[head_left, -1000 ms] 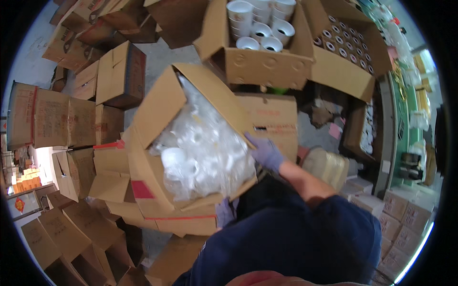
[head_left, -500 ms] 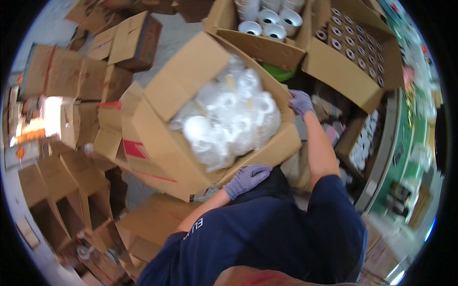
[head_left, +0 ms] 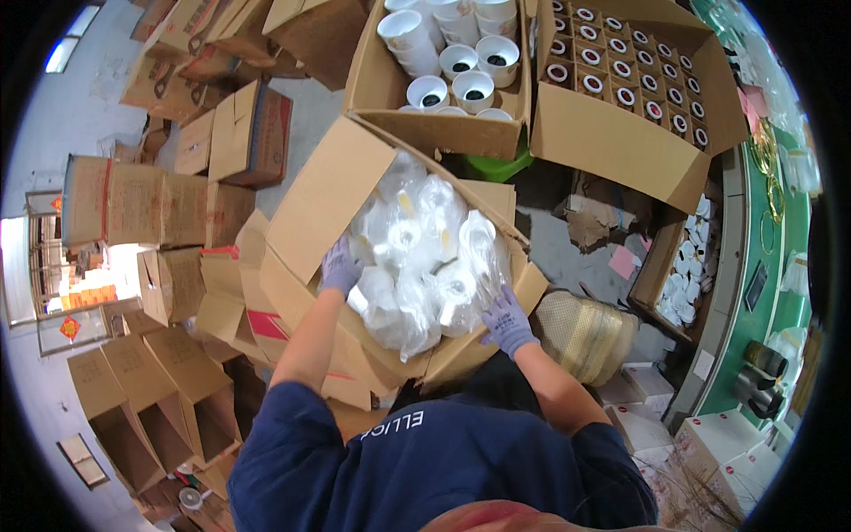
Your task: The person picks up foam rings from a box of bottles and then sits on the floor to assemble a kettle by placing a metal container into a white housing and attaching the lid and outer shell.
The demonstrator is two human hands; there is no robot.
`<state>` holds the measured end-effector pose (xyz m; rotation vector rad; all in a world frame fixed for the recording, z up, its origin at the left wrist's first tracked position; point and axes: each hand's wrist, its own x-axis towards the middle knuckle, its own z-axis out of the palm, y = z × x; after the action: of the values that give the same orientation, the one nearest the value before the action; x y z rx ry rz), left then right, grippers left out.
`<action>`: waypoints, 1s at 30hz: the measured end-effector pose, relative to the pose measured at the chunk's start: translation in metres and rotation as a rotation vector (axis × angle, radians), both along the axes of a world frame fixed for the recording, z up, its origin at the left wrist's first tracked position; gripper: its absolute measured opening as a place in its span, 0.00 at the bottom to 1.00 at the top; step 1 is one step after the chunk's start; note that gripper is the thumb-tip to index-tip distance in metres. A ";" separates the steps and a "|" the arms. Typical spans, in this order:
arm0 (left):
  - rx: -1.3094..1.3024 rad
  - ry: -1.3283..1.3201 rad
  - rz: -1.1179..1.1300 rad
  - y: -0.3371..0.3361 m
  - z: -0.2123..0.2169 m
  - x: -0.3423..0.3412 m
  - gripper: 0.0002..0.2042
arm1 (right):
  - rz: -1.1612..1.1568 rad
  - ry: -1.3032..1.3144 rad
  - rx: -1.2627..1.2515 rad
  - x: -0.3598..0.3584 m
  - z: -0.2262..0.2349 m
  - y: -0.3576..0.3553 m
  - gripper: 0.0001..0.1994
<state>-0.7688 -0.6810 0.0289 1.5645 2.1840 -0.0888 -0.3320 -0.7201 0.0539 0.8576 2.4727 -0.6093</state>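
In front of me stands an open cardboard box [head_left: 330,199] with its flaps folded out, filled with white rounded pieces in clear plastic wrap [head_left: 408,266]. My left hand [head_left: 340,269], in a pale purple glove, reaches in at the left side, its fingers laid against the wrapped pieces beside the flap. My right hand [head_left: 509,326], gloved alike, rests with spread fingers on the wrapping at the near right corner. Neither hand has its fingers closed round a piece.
Beyond the box are a carton of stacked white cups [head_left: 408,35] and a divided carton [head_left: 612,151] with round-topped items in its cells. A woven sack [head_left: 585,335] lies to the right, near a green table [head_left: 769,266]. Several cardboard boxes [head_left: 133,204] crowd the left.
My left hand has gone from the box's near edge to the left side of its contents. My right hand has come from the far right rim onto the near right wrapping.
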 end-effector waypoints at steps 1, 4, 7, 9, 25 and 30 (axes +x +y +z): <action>0.053 0.237 -0.087 -0.002 0.016 0.003 0.47 | -0.044 0.104 0.046 0.006 -0.008 -0.004 0.35; 0.479 0.553 -0.285 0.042 0.109 -0.023 0.50 | -0.154 0.206 0.130 0.011 -0.009 -0.009 0.33; 0.406 1.039 -0.161 0.106 0.169 -0.108 0.44 | -0.197 0.261 0.181 0.005 -0.017 -0.017 0.31; 0.410 1.026 -0.104 0.127 0.154 -0.185 0.43 | -0.192 0.210 0.205 -0.003 -0.023 -0.020 0.27; 0.326 -0.400 -0.491 -0.044 0.004 0.050 0.54 | -0.278 0.256 0.370 -0.037 -0.029 -0.012 0.14; -0.130 0.087 -0.550 -0.162 0.027 0.195 0.56 | -0.199 0.070 0.313 -0.037 0.007 -0.020 0.24</action>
<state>-0.5738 -0.8432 0.0560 2.0660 1.7060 -0.4644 -0.3693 -0.7402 0.0609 1.2321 2.6066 -0.3226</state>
